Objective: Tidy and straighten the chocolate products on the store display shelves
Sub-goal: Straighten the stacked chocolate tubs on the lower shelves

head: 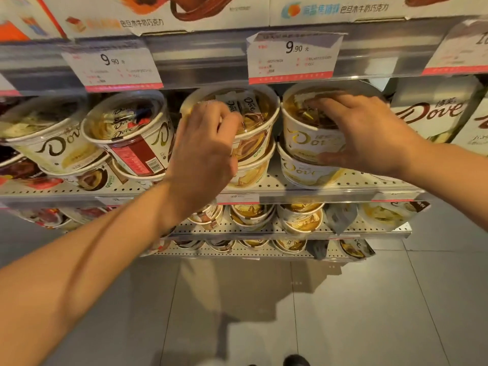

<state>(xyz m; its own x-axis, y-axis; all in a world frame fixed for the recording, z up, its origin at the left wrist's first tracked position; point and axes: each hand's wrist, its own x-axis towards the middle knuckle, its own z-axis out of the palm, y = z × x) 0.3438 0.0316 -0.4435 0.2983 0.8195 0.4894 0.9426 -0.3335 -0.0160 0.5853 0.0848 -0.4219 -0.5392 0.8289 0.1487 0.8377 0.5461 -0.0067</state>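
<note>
Round Dove chocolate tubs with clear lids stand two high on a perforated metal shelf (343,182). My left hand (203,154) grips the front of the upper middle tub (253,112), which tilts forward on the tub below it. My right hand (367,133) holds the upper right tub (306,128), fingers across its lid and thumb on its lower front wall. It rests on another tub (298,174). To the left, a tub with a red label (129,133) leans forward, beside a further cream tub (47,138).
Price tags reading 9.90 (293,58) hang on the rail above the tubs. White Dove boxes (433,112) stand at the right. Lower shelves (264,228) hold more tubs and pouches. Grey floor tiles lie below, with a shoe tip (295,360).
</note>
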